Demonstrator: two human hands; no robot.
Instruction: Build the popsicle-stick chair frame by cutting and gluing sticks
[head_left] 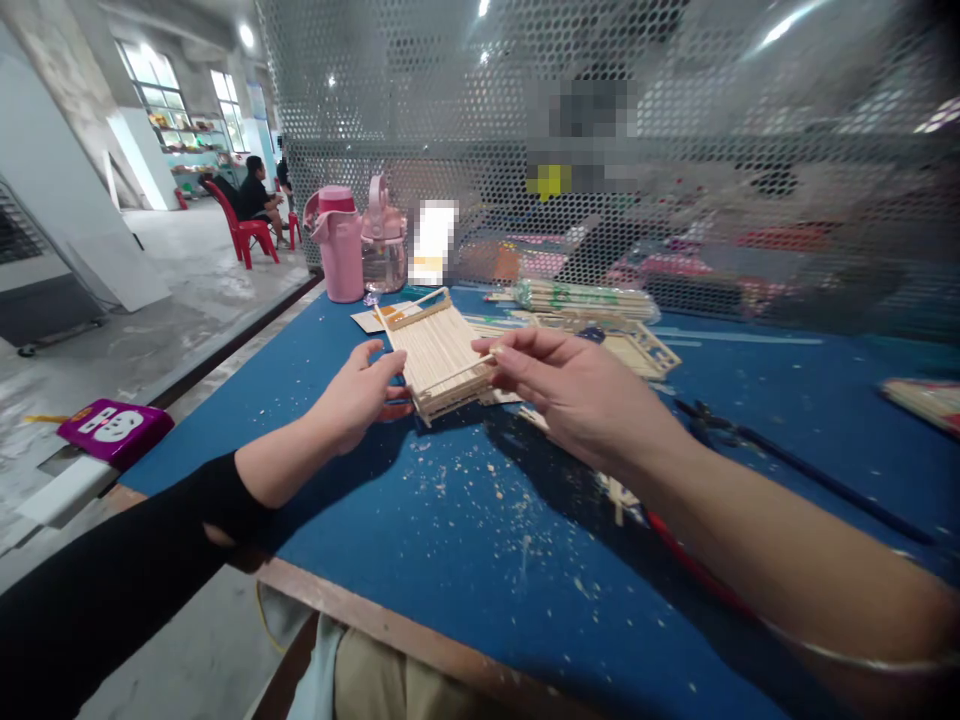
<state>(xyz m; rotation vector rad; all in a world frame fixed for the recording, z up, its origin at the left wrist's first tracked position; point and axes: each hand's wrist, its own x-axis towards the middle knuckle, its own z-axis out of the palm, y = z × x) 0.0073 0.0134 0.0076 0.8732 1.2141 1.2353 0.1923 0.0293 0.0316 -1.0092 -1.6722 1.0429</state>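
A small panel-like model of pale wooden sticks point(439, 345), with a raised rail at its far end, is held tilted above the blue table. My left hand point(360, 390) grips its left edge, thumb on top and fingers beneath. At the near right corner, my right hand point(559, 375) pinches the end of a thin wooden stick point(457, 373) lying across the model's near edge. Whether that stick is fixed to the model I cannot tell. The right fingertips partly hide the corner.
Behind stand a pink thermos point(342, 250) and a pink clear bottle point(385, 250). Bagged sticks point(585, 298) and a wooden frame point(637, 350) lie farther back. Dark-handled pliers point(810, 470) are at right. A purple box point(116, 430) sits left, and perforated metal mesh point(420, 110) closes off the back.
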